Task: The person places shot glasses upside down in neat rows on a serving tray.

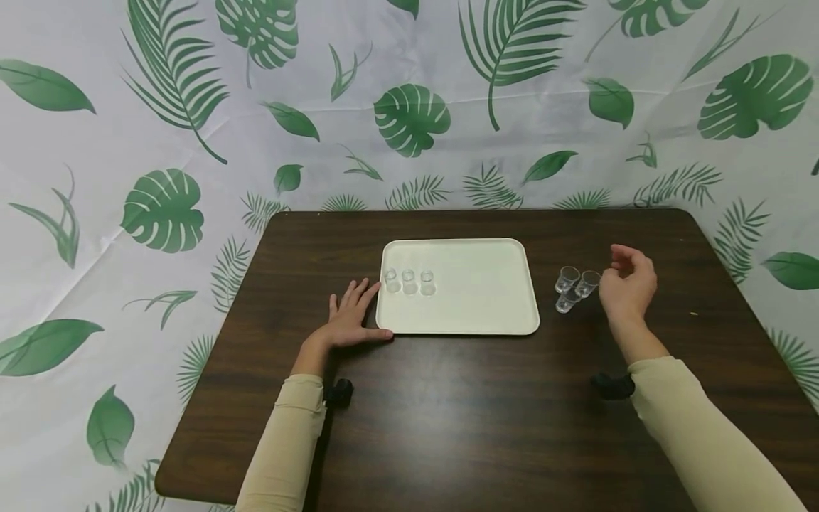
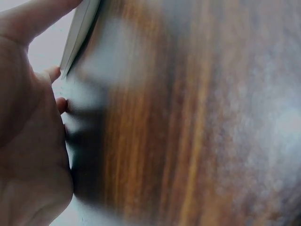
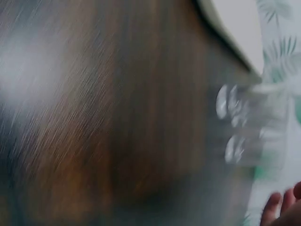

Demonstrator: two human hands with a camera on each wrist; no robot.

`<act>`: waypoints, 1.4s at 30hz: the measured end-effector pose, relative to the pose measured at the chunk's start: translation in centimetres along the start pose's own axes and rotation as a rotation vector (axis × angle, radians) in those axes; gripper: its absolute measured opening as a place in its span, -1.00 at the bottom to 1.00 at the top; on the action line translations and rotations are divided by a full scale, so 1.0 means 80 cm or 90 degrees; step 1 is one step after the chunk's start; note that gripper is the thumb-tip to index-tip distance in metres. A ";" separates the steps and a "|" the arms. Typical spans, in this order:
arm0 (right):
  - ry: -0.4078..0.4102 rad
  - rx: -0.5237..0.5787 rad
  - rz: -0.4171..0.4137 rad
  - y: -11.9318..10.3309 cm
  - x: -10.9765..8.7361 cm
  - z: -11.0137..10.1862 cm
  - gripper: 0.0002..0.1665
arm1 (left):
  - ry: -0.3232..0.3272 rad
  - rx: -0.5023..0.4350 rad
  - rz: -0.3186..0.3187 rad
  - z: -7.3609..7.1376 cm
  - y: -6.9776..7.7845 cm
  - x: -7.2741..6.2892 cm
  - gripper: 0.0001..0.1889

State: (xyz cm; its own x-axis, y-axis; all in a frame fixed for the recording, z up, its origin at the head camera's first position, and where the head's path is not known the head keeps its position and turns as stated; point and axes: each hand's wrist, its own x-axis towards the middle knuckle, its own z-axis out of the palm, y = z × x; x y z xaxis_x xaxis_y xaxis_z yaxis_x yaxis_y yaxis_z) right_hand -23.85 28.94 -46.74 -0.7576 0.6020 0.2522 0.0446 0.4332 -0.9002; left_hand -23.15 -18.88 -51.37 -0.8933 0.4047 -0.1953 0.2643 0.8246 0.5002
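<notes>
While R hand (image 1: 628,286) is nr, 3 cups (image 1: 579,288) stand vert, mouths up

No text, label, brand, number or sign can be read in any of the three views.
</notes>
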 end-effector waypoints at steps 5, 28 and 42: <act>-0.125 -0.029 0.098 0.030 0.010 -0.022 -0.32 | 0.006 -0.005 0.003 -0.001 0.002 0.001 0.15; -0.371 -0.176 0.033 0.069 0.007 -0.032 -0.34 | 0.007 -0.010 0.000 0.004 0.000 -0.002 0.14; -0.340 -0.203 -0.024 0.077 0.004 -0.027 -0.44 | 0.006 -0.006 -0.002 -0.001 0.003 -0.002 0.13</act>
State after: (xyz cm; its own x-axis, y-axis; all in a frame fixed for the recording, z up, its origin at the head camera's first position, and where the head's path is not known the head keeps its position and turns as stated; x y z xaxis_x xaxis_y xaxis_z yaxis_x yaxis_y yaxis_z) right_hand -22.44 33.25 -51.45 -0.9798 0.1999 -0.0055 0.1420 0.6760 -0.7230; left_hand -22.97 -18.75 -51.13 -0.8976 0.3980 -0.1894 0.2575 0.8223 0.5075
